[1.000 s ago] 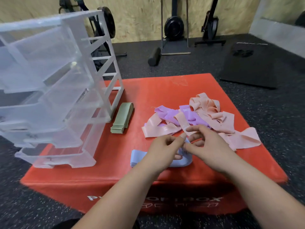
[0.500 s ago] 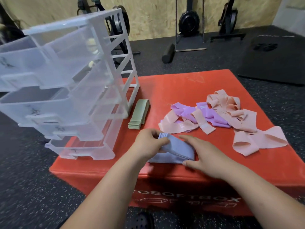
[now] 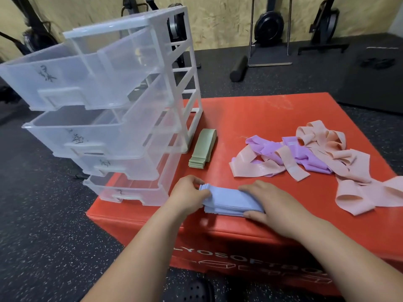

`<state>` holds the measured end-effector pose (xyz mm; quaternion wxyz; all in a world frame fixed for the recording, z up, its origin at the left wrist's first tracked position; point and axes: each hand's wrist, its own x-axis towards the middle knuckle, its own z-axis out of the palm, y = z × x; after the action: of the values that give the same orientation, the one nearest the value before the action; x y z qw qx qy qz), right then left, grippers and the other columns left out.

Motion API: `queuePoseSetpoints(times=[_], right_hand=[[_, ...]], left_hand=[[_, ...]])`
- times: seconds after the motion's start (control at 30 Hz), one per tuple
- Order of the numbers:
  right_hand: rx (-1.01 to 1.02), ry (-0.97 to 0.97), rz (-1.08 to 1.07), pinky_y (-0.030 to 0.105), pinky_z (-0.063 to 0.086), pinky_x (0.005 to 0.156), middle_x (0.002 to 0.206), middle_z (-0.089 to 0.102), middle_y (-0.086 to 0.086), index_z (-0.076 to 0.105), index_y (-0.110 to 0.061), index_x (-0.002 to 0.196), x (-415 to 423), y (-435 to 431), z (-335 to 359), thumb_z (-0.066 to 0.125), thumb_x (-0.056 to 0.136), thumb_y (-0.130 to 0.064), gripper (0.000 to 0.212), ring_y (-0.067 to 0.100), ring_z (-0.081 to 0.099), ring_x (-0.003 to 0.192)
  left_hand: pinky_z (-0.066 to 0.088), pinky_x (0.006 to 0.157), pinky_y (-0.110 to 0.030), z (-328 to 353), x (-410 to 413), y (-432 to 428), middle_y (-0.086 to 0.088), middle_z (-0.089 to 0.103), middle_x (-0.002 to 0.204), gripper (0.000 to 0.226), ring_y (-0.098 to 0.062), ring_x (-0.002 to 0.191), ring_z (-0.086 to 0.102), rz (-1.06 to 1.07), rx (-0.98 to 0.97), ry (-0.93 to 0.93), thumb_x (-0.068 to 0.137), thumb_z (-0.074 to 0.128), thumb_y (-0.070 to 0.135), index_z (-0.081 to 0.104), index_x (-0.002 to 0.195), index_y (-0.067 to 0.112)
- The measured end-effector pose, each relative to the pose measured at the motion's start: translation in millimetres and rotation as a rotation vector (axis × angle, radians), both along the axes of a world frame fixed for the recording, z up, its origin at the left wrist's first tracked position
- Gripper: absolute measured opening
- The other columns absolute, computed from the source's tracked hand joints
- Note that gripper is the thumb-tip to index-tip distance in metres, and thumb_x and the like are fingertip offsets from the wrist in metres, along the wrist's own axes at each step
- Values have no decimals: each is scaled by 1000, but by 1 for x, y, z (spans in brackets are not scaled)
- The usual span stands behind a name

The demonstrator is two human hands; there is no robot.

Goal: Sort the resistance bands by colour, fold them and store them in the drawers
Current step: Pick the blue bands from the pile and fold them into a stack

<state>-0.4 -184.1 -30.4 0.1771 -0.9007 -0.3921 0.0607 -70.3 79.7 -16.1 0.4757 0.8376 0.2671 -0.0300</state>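
A stack of folded blue bands [image 3: 229, 199] lies near the front edge of the red soft box [image 3: 250, 118]. My left hand [image 3: 188, 190] grips the stack's left end, and my right hand [image 3: 268, 200] holds its right end with fingers on top and thumb at the front. A folded green stack [image 3: 202, 151] lies beside the clear drawer unit [image 3: 122, 110], whose drawers are pulled open. Loose purple bands [image 3: 290, 152] and pink bands [image 3: 349, 171] lie tangled at the right.
The drawer unit stands on the box's left corner and its drawers overhang the edge. Behind the box, gym equipment [image 3: 269, 29] and a black mat [image 3: 375, 79] sit on dark speckled flooring. A black shoe [image 3: 196, 289] shows below the box.
Both hands went from handling a blue band in the air to settling on the folded blue stack lying flat. The camera has swung left and closer to the drawers.
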Motion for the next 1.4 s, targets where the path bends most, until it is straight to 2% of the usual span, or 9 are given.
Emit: queuePoseSetpoints(times=[0.2, 0.3, 0.43, 0.6, 0.73, 0.83, 1.03, 1.2, 1.4], right_hand=[[-121, -108, 26, 37, 47, 93, 127, 44, -12, 33, -44, 153, -5, 11, -3, 55, 96, -62, 64, 17, 48, 116], [-191, -209, 34, 38, 46, 86, 127, 45, -5, 29, -39, 156, -11, 14, -9, 46, 100, -59, 62, 22, 49, 109], [-185, -289, 36, 40, 48, 76, 121, 51, -2, 38, -32, 154, -12, 13, -14, 44, 99, -58, 61, 25, 53, 99], [-184, -307, 41, 42, 49, 77, 124, 52, -1, 37, -30, 156, -14, 12, -16, 42, 100, -58, 63, 25, 54, 100], [-126, -145, 39, 39, 47, 95, 136, 45, -11, 27, -41, 161, -13, 2, -10, 31, 99, -71, 69, 17, 48, 116], [38, 85, -101, 34, 40, 108, 134, 49, -14, 38, -40, 157, -11, -3, -3, 37, 99, -68, 65, 12, 46, 121], [87, 270, -398, 29, 44, 83, 94, 64, -12, 60, -28, 140, -10, 5, 7, 66, 94, -54, 52, 12, 62, 95], [81, 348, -504, 28, 41, 73, 97, 64, -10, 62, -27, 130, -9, 15, 10, 77, 80, -60, 62, 15, 64, 94], [305, 461, -609, 31, 44, 63, 81, 69, -6, 59, -34, 104, -18, 29, 11, 85, 70, -34, 43, 14, 66, 74]], left_hand=[[65, 81, -47, 5, -7, 2, -1, 70, 101, 49, -27, 85, 75, -53, 96, 39, 70, 63, 35, 65, 117, 23], [54, 73, -33, 6, -10, 0, -1, 67, 106, 40, -24, 91, 67, -152, 276, 74, 86, 64, 26, 63, 126, 21], [47, 103, -41, 4, -14, -1, -5, 52, 135, 50, -29, 123, 51, -314, 622, -3, 93, 62, 28, 56, 142, 24], [45, 111, -40, 7, -11, -9, 6, 59, 141, 71, -19, 131, 54, -692, 651, -211, 87, 79, 51, 53, 149, 28], [51, 96, -41, 1, -11, -12, 7, 59, 131, 73, -19, 119, 56, -714, 644, -214, 82, 87, 39, 54, 147, 31], [51, 93, -42, 1, -11, -10, 8, 60, 128, 71, -19, 118, 56, -707, 675, -239, 82, 87, 38, 55, 144, 33], [52, 90, -40, 0, -14, -9, 11, 60, 125, 60, -15, 111, 56, -687, 628, -248, 84, 86, 38, 55, 135, 39], [50, 86, -42, 1, -12, -11, 10, 63, 112, 56, -15, 102, 51, -695, 651, -250, 84, 86, 38, 54, 130, 39], [51, 97, -41, -4, -9, -8, 11, 60, 130, 77, -15, 121, 53, -716, 631, -241, 81, 88, 42, 47, 147, 38]])
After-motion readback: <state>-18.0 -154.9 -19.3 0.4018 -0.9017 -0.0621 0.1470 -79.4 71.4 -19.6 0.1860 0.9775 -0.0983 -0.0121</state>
